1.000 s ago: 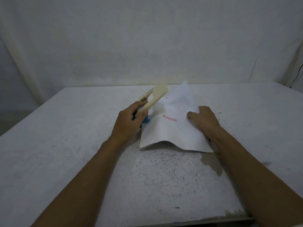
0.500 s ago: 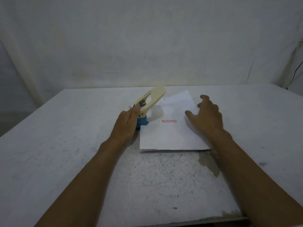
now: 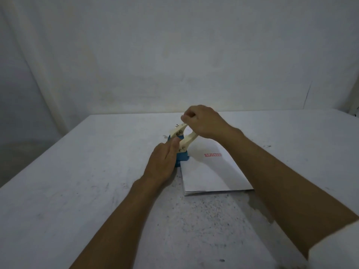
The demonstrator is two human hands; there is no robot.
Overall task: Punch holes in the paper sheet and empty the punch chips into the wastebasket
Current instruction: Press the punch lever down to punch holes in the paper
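Nearest, paper sheet (image 3: 211,171) flat on the table (image 3: 77,191), stamped REJECTED, its left edge tucked at the hole punch (image 3: 181,150). No holes visible yet; lever raised, so punching judged not done. Just left of the punch, left hand (image 3: 162,162) pressed flat against its blue base, steadying rather than gripping. Above the punch, right hand (image 3: 202,121) clenched around the top of the cream lever, ready to press down. Beyond the punch, only bare table and wall; no wastebasket in view, emptying of chips entirely left.
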